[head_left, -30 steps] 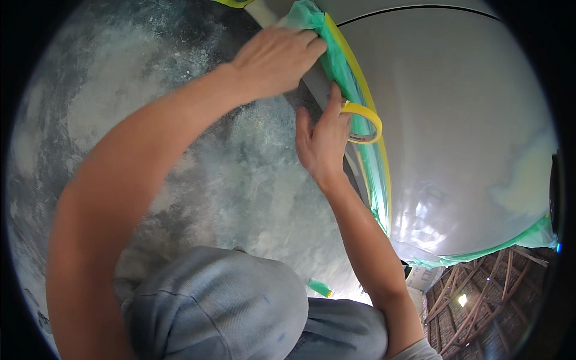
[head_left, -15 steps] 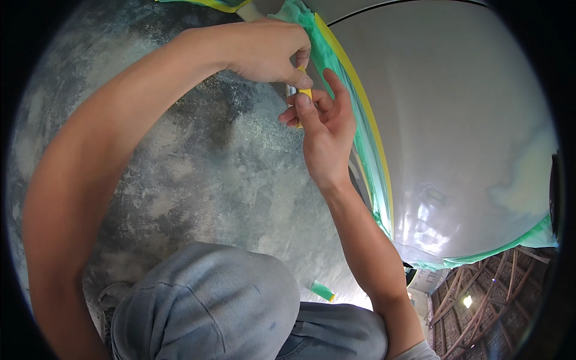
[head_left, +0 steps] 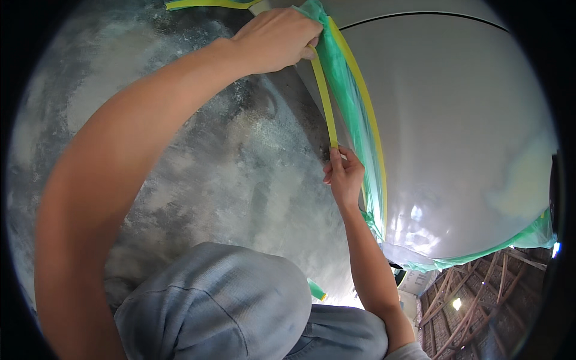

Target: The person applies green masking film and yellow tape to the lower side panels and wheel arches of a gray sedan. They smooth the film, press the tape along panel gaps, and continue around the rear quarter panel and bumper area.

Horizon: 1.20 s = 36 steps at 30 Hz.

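Note:
A narrow strip of yellow masking tape (head_left: 326, 99) runs taut between my two hands, along the near side of the green masking film (head_left: 354, 111). My left hand (head_left: 281, 37) is closed on its upper end, up against the film's edge. Lower down, my right hand (head_left: 346, 179) pinches the other end between thumb and fingers. No tape roll shows; either hand may hide it. The film hangs along the edge of a grey car body panel (head_left: 444, 114), fixed there by a curved line of yellow tape (head_left: 367, 99).
My bent knee (head_left: 222, 294) in grey trousers is close below. A scrap of green film (head_left: 317, 290) lies on the mottled grey floor (head_left: 198, 174). More yellow-edged film (head_left: 210, 5) is at the top. A wood-beamed roof (head_left: 474, 300) shows at lower right.
My right hand has moved down and away from the left, and a length of yellow tape now spans between them. My left hand has shifted slightly up toward the film.

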Available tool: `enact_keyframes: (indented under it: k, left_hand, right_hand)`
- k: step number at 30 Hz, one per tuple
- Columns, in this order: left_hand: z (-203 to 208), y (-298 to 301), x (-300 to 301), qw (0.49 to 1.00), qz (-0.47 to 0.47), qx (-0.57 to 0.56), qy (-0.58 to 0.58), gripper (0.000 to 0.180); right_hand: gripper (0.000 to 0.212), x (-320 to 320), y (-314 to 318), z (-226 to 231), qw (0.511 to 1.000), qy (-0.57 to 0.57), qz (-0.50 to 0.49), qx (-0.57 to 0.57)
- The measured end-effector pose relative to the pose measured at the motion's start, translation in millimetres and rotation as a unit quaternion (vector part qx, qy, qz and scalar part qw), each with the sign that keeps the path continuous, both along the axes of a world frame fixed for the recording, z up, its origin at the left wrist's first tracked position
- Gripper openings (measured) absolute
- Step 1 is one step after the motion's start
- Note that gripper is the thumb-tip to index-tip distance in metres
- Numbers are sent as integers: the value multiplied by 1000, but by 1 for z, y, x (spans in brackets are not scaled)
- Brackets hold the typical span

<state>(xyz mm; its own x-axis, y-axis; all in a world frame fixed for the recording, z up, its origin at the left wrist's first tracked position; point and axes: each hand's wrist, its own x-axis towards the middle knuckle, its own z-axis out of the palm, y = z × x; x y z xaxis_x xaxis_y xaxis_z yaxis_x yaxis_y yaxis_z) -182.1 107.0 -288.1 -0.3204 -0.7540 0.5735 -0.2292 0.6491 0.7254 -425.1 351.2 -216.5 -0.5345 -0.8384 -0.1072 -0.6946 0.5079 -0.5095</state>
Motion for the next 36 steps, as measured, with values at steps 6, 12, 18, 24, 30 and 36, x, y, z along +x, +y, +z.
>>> enact_keyframes:
  k: [6,12,18,24,30,36]
  left_hand:
    - [2,-1,-10,997,73,-23,-32,24]
    - [7,-3,-7,999,45,14,27,16]
    - [23,3,-1,992,87,53,-72,26]
    - [16,7,4,974,174,119,-81,47]
    - [-9,37,-31,974,34,41,-219,50]
    - [2,82,-113,974,-36,-22,-222,61]
  right_hand:
    - [32,0,-22,5,999,2,-32,-30]
    - [32,1,-25,6,998,7,-41,-46]
    - [31,7,-25,4,996,40,-57,-63]
    - [36,12,-28,4,990,28,-98,-98]
    - [36,13,-40,4,981,58,-139,-124]
    - [34,12,-44,0,973,22,-133,-186]
